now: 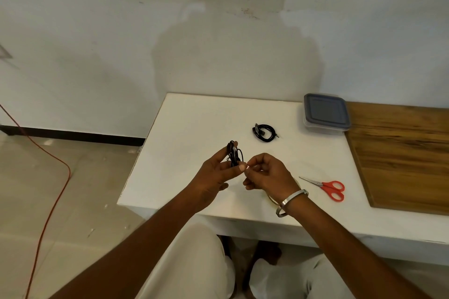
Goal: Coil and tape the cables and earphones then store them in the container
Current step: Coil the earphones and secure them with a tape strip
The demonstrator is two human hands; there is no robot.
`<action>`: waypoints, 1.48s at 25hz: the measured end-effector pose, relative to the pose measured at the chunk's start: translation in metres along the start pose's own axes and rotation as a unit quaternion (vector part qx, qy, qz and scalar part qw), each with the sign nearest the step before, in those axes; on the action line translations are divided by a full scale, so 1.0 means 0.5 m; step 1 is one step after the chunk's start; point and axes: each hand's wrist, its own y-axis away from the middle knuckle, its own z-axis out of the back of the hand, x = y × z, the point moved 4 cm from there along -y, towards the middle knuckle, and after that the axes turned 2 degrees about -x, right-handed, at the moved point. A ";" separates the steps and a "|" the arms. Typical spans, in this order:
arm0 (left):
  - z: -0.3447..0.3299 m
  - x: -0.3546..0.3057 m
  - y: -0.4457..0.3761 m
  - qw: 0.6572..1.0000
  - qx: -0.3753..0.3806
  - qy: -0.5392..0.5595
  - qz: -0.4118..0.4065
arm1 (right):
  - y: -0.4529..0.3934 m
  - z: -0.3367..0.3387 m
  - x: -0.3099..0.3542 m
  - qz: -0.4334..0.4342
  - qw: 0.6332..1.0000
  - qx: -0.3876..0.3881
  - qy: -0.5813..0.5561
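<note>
Head view: left hand [213,175] grips a bundled black earphone cord [233,154] over the white table [184,128] | right hand [266,173] pinches at it, apparently taping | second coiled black cable [264,132] lies bundled | lidded clear plastic container [325,114] still closed, nothing visibly stored.

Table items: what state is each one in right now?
Black bundle: coiled, held by left hand.
Right hand: pinching at the bundle; what it pinches is too small to tell.
Second cable: coiled, lying on table.
Container: lid on.
Scissors: lying closed.
</note>
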 end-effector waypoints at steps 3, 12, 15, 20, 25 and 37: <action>-0.009 -0.003 0.003 0.999 0.022 -0.022 -0.020 | 0.000 -0.004 0.009 0.036 0.989 0.025 0.139; 0.003 -0.005 -0.004 0.997 -0.020 -0.036 -0.061 | 0.006 -0.010 0.021 0.052 0.964 0.106 0.239; 0.011 -0.008 0.003 0.996 -0.069 -0.016 -0.051 | 0.014 -0.008 0.025 0.080 0.975 0.084 0.191; 0.005 -0.010 0.014 0.994 -0.105 0.026 -0.017 | 0.026 -0.015 0.010 0.087 0.994 0.049 0.052; 0.002 -0.011 0.014 0.992 -0.107 0.062 -0.008 | 0.033 -0.017 0.005 0.177 0.978 0.020 0.110; -0.019 -0.010 0.017 0.988 -0.129 0.088 0.002 | 0.072 -0.024 -0.002 0.431 0.766 -0.022 0.476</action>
